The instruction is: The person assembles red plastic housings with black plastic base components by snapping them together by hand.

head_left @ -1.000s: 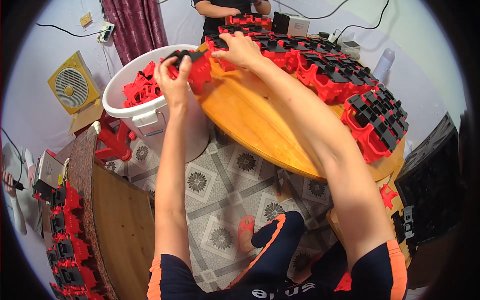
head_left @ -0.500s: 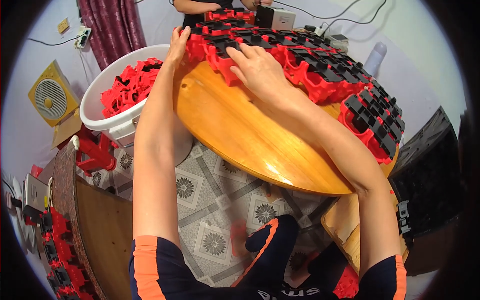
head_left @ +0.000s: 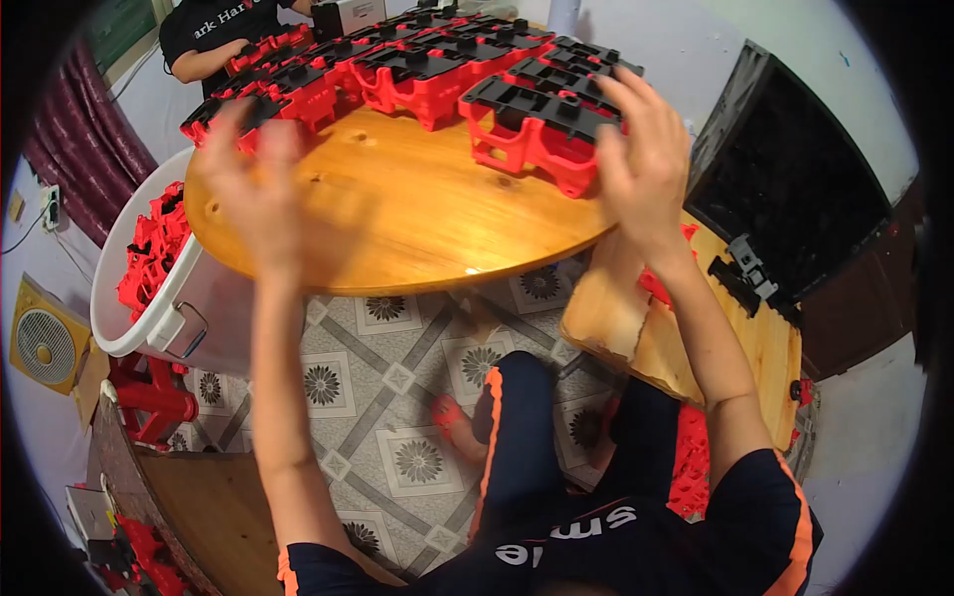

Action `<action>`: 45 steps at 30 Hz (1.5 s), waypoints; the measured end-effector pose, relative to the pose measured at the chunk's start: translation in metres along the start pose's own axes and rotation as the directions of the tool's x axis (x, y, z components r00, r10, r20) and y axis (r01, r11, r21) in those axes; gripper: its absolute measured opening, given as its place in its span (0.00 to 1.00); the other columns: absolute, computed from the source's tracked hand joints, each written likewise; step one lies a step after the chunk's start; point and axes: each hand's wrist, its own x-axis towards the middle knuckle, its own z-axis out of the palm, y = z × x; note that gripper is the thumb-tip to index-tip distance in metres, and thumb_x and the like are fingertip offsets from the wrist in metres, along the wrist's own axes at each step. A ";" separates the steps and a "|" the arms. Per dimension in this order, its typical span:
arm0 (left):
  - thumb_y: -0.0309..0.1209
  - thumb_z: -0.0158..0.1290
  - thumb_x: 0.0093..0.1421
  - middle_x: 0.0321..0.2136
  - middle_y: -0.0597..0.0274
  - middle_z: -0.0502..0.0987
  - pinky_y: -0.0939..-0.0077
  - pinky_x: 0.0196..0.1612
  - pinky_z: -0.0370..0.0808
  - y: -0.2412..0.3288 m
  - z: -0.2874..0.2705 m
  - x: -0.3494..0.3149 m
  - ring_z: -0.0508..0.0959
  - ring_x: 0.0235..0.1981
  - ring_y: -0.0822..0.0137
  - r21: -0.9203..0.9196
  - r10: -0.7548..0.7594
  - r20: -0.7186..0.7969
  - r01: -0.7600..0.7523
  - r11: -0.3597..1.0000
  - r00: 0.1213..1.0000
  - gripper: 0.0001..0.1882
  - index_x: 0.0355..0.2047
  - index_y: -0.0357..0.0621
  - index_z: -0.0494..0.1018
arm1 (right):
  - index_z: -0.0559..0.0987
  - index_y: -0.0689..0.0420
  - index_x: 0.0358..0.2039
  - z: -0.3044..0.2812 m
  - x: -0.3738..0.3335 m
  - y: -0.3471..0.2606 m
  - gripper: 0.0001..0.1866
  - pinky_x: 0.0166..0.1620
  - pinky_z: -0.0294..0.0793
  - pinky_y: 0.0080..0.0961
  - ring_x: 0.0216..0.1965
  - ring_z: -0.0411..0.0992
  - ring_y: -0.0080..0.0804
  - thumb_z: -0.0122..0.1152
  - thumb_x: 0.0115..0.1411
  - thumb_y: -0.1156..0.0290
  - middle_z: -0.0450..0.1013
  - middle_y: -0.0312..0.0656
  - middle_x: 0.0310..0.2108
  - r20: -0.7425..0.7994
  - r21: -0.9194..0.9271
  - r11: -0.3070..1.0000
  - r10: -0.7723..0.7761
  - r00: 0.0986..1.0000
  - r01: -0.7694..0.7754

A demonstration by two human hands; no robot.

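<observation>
Red plastic frames with black plates on top stand in rows across the far side of a round wooden table (head_left: 417, 214). My right hand (head_left: 646, 164) is at the right end of the nearest right-hand row of red-and-black parts (head_left: 542, 114), its fingers stretched along that end. Whether the fingertips press on it I cannot tell. My left hand (head_left: 253, 189), blurred by motion, hovers over the table's left part with its fingers apart and nothing seen in them. It is just in front of the left group of red-and-black parts (head_left: 298, 84).
Left of the table, a white tub (head_left: 124, 333) holds more red parts (head_left: 154, 248). A person (head_left: 224, 35) in a dark shirt is beyond the table. At right are a wooden bench (head_left: 686, 343) and a black screen (head_left: 785, 169). A red stool (head_left: 149, 402) stands below the tub.
The view has swung to the right. My left hand has come off the parts at the far left edge, and my right hand has moved from the middle group to the right-hand row's end.
</observation>
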 end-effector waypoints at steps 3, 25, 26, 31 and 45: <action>0.51 0.66 0.47 0.60 0.42 0.58 0.50 0.61 0.59 0.115 0.045 -0.058 0.57 0.61 0.41 0.085 0.151 0.403 -0.201 0.976 0.903 0.38 0.55 0.49 0.69 | 0.72 0.51 0.56 -0.005 -0.023 0.059 0.30 0.58 0.61 0.43 0.58 0.63 0.49 0.56 0.50 0.77 0.63 0.50 0.60 0.090 -0.007 0.986 0.167 0.982 -0.167; 0.30 0.64 0.44 0.49 0.46 0.71 0.59 0.60 0.65 0.030 -0.095 -0.026 0.67 0.58 0.50 0.434 0.055 0.153 -0.117 0.893 0.987 0.27 0.46 0.40 0.70 | 0.71 0.51 0.57 0.023 -0.025 0.066 0.33 0.49 0.74 0.35 0.46 0.73 0.49 0.71 0.48 0.70 0.71 0.51 0.51 0.069 0.061 0.996 0.061 0.996 -0.065; 0.30 0.65 0.45 0.50 0.46 0.70 0.60 0.60 0.65 0.005 -0.100 -0.015 0.67 0.58 0.50 0.449 0.049 0.152 -0.113 0.886 0.987 0.27 0.46 0.40 0.70 | 0.71 0.51 0.57 0.025 -0.026 0.070 0.33 0.50 0.73 0.35 0.47 0.73 0.48 0.70 0.47 0.72 0.72 0.52 0.51 0.189 0.267 0.941 0.159 0.969 -0.207; 0.34 0.66 0.47 0.58 0.43 0.65 0.62 0.62 0.63 -0.082 -0.110 0.023 0.65 0.61 0.50 0.442 0.009 0.253 -0.123 0.888 0.967 0.30 0.51 0.42 0.70 | 0.74 0.54 0.53 0.005 -0.026 0.025 0.29 0.45 0.75 0.35 0.42 0.76 0.44 0.65 0.47 0.74 0.74 0.50 0.43 0.284 0.392 0.866 0.207 0.936 -0.311; 0.47 0.68 0.45 0.64 0.38 0.51 0.50 0.62 0.61 0.062 0.025 -0.048 0.58 0.62 0.38 0.419 -0.022 0.422 -0.174 0.891 0.906 0.44 0.61 0.54 0.63 | 0.72 0.67 0.52 0.078 0.078 -0.076 0.41 0.43 0.77 0.41 0.39 0.79 0.50 0.64 0.47 0.46 0.78 0.58 0.35 0.741 0.353 0.775 0.111 0.662 -0.525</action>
